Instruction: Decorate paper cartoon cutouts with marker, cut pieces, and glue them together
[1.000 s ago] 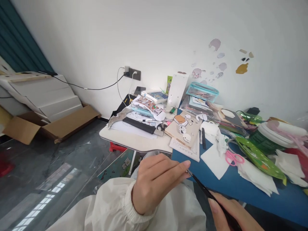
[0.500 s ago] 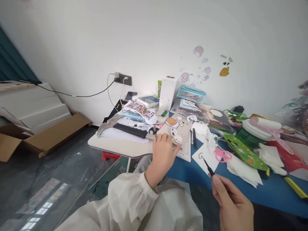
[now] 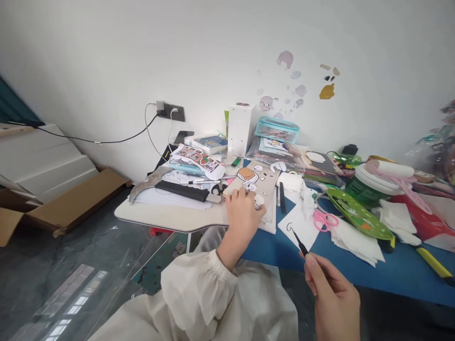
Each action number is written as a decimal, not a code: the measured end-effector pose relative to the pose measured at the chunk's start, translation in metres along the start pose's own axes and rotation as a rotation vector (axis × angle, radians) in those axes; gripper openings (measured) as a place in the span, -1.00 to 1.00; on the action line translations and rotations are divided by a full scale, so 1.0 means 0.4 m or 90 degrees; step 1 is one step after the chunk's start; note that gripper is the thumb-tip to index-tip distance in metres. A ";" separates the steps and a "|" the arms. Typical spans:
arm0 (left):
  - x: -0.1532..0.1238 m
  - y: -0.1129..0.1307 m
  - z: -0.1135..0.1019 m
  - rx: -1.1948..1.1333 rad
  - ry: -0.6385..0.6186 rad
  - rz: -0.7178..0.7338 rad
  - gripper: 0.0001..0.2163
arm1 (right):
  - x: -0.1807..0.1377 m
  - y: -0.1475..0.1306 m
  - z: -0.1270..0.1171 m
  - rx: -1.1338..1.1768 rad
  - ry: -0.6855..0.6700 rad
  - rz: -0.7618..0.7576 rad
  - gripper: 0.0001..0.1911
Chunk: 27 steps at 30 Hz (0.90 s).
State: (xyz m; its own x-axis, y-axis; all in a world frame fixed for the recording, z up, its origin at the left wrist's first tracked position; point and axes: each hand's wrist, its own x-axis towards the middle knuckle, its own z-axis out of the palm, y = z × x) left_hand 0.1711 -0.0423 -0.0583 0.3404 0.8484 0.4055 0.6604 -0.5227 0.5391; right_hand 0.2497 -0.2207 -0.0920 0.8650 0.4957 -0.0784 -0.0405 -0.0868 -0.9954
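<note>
My right hand [image 3: 334, 289] pinches a pair of slim black tweezers [image 3: 303, 248]. At their tips hangs a small dark curved strip [image 3: 289, 227], over a white paper sheet [image 3: 300, 227]. My left hand [image 3: 244, 210] lies with curled fingers on the near part of a grey-beige board [image 3: 269, 187]; its thumb is beside a white rounded paper cutout [image 3: 259, 201]. What is under those fingers is hidden. On the board lie an orange-topped cutout [image 3: 247, 173] and several small white pieces. Beside the board are a black pen-like stick [image 3: 282, 197] and pink scissors [image 3: 325, 220].
A black-handled sickle [image 3: 183, 190] lies at the left on the white tabletop [image 3: 152, 215]. Right of the white sheet are folded tissues [image 3: 359, 246], a green tray [image 3: 359, 213] and a tub [image 3: 369, 184]. A white box [image 3: 240, 130] and a clear blue-edged pouch [image 3: 277, 129] stand by the wall.
The view has shifted slightly. My left hand has moved a little forward on the board, covering more of the cutouts. My right hand keeps the tweezers and strip over the white sheet.
</note>
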 end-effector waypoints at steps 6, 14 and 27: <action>-0.016 -0.003 -0.005 -0.257 -0.103 0.065 -0.63 | 0.000 -0.018 0.010 0.031 -0.007 0.009 -0.63; -0.096 0.019 -0.055 -0.670 -0.249 -0.035 -0.67 | -0.027 -0.045 0.018 0.030 -0.054 -0.131 -0.78; -0.118 -0.039 -0.127 -0.998 -0.282 -0.258 -0.71 | -0.047 -0.075 0.138 -0.078 -0.112 -0.231 -0.79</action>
State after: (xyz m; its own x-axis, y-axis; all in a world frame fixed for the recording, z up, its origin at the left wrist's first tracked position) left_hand 0.1106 -0.0785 -0.0483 0.6561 0.7546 -0.0120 -0.4198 0.3781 0.8251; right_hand 0.2068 -0.1796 -0.0637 0.7131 0.6518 0.2582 0.3202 0.0248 -0.9470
